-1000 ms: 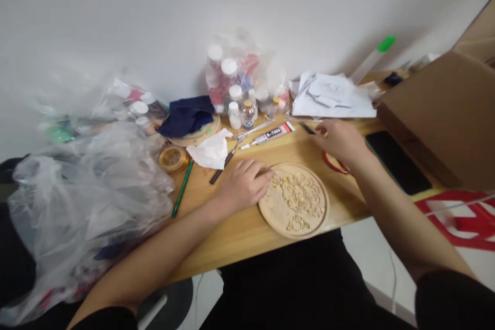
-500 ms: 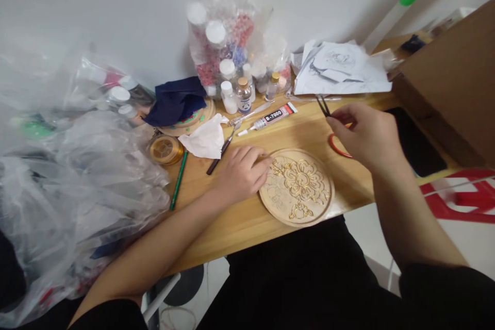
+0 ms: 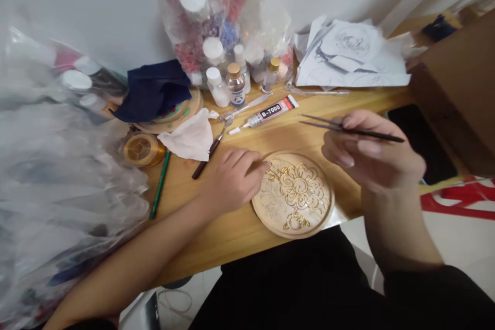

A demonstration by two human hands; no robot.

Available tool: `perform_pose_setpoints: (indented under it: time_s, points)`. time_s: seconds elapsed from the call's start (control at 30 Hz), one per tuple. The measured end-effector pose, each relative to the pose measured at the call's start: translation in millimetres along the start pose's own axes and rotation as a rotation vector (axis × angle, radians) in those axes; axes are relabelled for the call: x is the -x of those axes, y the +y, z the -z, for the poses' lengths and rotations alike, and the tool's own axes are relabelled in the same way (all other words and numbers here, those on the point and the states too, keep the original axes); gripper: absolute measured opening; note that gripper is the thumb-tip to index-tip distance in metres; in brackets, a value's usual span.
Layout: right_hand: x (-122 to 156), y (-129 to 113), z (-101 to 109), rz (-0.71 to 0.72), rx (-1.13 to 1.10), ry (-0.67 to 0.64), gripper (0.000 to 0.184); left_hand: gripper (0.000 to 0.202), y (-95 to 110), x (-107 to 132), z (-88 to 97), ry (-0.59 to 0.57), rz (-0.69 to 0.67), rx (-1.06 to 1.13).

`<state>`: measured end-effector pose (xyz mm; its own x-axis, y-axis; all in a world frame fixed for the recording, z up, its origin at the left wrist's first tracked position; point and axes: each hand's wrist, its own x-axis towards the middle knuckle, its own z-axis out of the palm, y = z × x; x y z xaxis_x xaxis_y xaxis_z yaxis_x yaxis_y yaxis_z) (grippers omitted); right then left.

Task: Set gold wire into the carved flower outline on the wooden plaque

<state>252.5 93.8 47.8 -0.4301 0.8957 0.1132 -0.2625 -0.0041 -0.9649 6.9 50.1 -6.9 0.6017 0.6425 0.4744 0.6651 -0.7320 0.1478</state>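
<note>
My right hand (image 3: 373,152) is raised over the right side of the table, closed on dark tweezers (image 3: 348,128). The tweezers' slim tips point left, slightly apart, with nothing visible between them. My left hand (image 3: 234,180) rests on the table, its fingers curled and pressed together, fingertips at the upper left rim of a round wooden plaque (image 3: 270,223). Whatever those fingers pinch, if anything, is hidden. Gold wire outlines a large flower and smaller shapes on the plaque; part of its left side shows only pencilled lines.
Behind the plaque lie a B-7000 glue tube (image 3: 270,112), a dark-handled tool (image 3: 209,157) and a white cloth (image 3: 189,136). A spool of gold wire (image 3: 142,149) and green pencil (image 3: 160,185) are left. Small bottles (image 3: 235,85), papers (image 3: 351,56), a phone (image 3: 421,144) and a cardboard box (image 3: 460,87) surround them.
My right hand has turned over and come lower, swinging the tweezers from upright to nearly level; it now covers the orange-red ring seen earlier. The left hand stays at the plaque. The view has shifted closer.
</note>
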Motion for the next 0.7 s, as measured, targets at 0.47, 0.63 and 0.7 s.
perform_pose_setpoints:
  time_s: [0.47, 0.63, 0.7]
  points:
    - [-20.0, -0.7, -2.4, 0.01, 0.808, -0.31, 0.011, 0.018, -1.0, -3.1, -2.4, -0.008, 0.025, 0.006]
    - [-26.1, -0.5, 1.9, 0.018, 0.895, -0.456, 0.018, 0.013, 0.8, -3.9, -3.1, -0.023, 0.047, 0.015]
    - [-27.8, -0.4, 3.5, 0.039, 0.914, -0.494, 0.025, 0.011, 1.2, -4.3, -3.4, -0.026, 0.048, 0.01]
